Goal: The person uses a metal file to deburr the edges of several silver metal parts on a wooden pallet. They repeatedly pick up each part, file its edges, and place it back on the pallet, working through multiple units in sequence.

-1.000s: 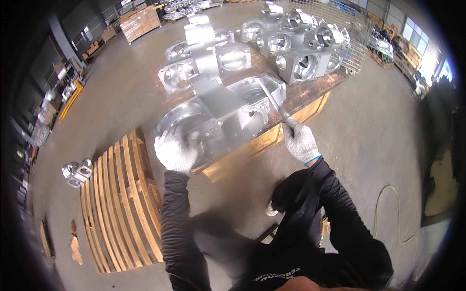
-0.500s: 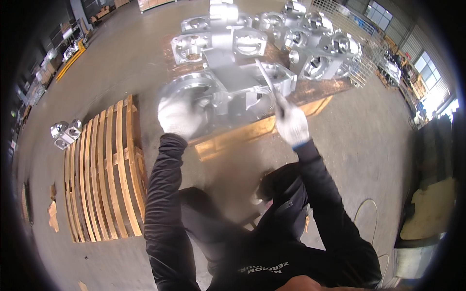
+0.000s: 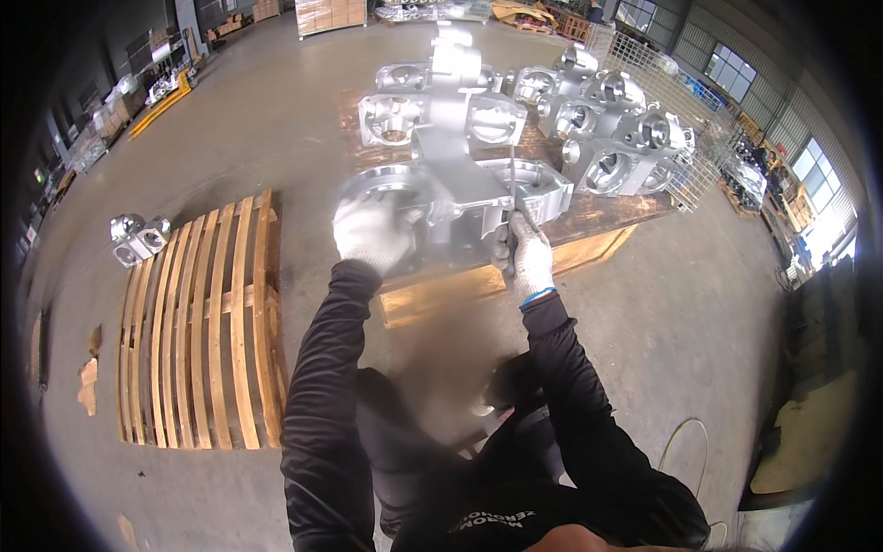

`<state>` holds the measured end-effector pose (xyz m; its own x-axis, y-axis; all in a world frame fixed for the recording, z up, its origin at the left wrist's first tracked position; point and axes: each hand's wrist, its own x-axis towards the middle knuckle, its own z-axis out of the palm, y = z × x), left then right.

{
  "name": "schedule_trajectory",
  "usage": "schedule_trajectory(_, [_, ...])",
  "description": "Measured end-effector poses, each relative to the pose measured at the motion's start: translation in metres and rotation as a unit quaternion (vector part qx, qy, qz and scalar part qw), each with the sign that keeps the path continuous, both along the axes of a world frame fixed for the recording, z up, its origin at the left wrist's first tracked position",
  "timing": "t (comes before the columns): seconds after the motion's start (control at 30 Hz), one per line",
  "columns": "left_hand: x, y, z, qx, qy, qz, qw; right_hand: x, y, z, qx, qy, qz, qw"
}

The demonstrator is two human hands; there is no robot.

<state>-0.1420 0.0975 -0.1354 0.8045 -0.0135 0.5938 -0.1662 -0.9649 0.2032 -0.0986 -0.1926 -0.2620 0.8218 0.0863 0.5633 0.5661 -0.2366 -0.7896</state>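
Observation:
A big silvery metal casting (image 3: 464, 189) with round bores lies at the near edge of a wooden pallet. My left hand (image 3: 372, 227), in a white glove, grips its left ring; glare washes out part of the fingers. In my gloved right hand (image 3: 529, 253) is a slim file (image 3: 512, 179), pointing away from me against the casting's right side. The fingers wrap round its lower end, hiding the handle.
More castings (image 3: 612, 124) stand behind and to the right on the brown pallet top (image 3: 625, 210). A slatted wooden pallet (image 3: 198, 322) is at the left, with a small casting (image 3: 138, 241) by it. A wire mesh cage (image 3: 676, 83) stands behind.
My right hand and the file have come leftward, and the file now stands more upright along the casting. My left hand stays on the ring. The whole view has shifted slightly.

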Motion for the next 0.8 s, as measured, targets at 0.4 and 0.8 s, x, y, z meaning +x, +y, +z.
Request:
schedule_trajectory(0.4, [0.001,0.005,-0.010,0.003,-0.104,-0.036,0.994,-0.061,0.022,0.096,-0.308,0.004,-0.195,0.931])
schedule_trajectory(0.8, [-0.005,0.006,0.002,0.022,0.008,-0.030,0.999,-0.076,0.067,0.075,-0.238,-0.056,-0.143,0.959])
